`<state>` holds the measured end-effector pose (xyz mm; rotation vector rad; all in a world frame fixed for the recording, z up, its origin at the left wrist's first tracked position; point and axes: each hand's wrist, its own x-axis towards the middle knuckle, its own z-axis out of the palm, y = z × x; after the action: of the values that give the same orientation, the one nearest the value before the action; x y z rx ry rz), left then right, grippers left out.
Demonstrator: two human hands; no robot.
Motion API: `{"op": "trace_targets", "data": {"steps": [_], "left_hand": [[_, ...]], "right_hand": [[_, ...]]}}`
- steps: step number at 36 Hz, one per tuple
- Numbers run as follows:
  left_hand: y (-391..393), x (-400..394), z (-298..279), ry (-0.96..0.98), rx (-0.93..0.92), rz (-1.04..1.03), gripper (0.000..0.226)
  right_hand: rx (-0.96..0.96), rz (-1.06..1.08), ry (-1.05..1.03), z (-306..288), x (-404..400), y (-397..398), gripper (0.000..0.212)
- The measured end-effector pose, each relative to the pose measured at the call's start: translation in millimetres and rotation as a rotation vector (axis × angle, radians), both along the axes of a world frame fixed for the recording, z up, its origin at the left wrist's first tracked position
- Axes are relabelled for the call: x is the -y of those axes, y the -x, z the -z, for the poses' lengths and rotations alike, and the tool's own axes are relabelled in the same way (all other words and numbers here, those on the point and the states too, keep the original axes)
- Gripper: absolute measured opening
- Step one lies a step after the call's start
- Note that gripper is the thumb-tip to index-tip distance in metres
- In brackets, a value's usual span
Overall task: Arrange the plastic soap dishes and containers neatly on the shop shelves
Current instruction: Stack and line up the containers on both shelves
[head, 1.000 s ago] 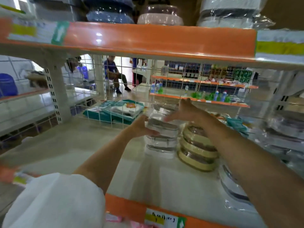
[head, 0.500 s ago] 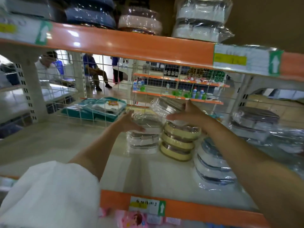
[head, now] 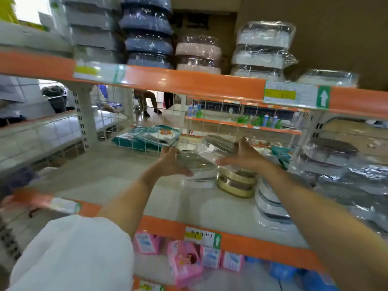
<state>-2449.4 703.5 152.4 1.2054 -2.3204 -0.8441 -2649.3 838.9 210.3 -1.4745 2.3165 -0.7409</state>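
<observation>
A plastic-wrapped stack of clear-and-white soap dishes (head: 199, 173) stands mid-shelf. My left hand (head: 171, 161) holds its top left side, thumb in front and fingers behind. To its right stands a stack of olive-yellow dishes (head: 236, 184). My right hand (head: 241, 155) hovers over that stack with spread fingers that touch a tilted, wrapped grey dish pack (head: 219, 143) at the back. A white-and-grey wrapped stack (head: 270, 206) lies nearer the shelf's front right. The picture is motion-blurred.
The upper shelf (head: 189, 80) carries wrapped stacks of blue (head: 147, 32), pink (head: 198, 53) and white (head: 262, 49) containers. More wrapped grey packs (head: 327, 156) crowd the right end. A wire mesh back (head: 134, 139) has teal packets behind it. Pink boxes (head: 184, 263) sit on the shelf below.
My head has pulled back and tilted up, so the upper shelf's stacks and the lower shelf's pink boxes now show. Both hands stay at the dish stacks, barely shifted.
</observation>
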Motion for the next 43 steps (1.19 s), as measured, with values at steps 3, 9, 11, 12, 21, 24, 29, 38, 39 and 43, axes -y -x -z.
{"op": "trace_targets", "data": {"steps": [3, 9, 11, 12, 21, 24, 29, 38, 39, 43], "left_hand": [[-28, -23, -7, -0.022, 0.015, 0.001, 0.099], [-80, -67, -27, -0.122, -0.02, 0.038, 0.076], [-93, -81, -34, -0.148, -0.02, 0.045, 0.071], [-99, -90, -40, -0.175, -0.031, 0.052, 0.069], [-108, -150, -93, -0.207, 0.079, 0.141, 0.107], [-97, -172, -115, -0.2, 0.056, 0.201, 0.114], [-76, -200, -145, -0.141, 0.062, 0.249, 0.103], [-28, -252, -182, -0.109, 0.002, 0.325, 0.086], [-22, -255, -186, -0.118, -0.009, 0.33, 0.093], [0, -265, -210, -0.079, -0.025, 0.346, 0.099]], "right_hand": [[0.016, -0.037, -0.003, -1, -15, -24, 0.104], [0.07, -0.126, -0.029, -7, -54, -68, 0.111], [0.102, -0.141, -0.046, -12, -70, -79, 0.11], [0.11, -0.148, -0.051, -15, -79, -83, 0.111], [0.092, -0.169, -0.031, -59, -157, -81, 0.114], [0.051, -0.133, -0.006, -76, -185, -72, 0.111], [-0.019, -0.104, 0.024, -105, -225, -53, 0.099], [-0.057, -0.063, 0.063, -142, -287, -11, 0.096], [-0.071, -0.054, 0.079, -147, -292, -5, 0.095], [-0.125, -0.029, 0.143, -172, -306, 21, 0.101]]}}
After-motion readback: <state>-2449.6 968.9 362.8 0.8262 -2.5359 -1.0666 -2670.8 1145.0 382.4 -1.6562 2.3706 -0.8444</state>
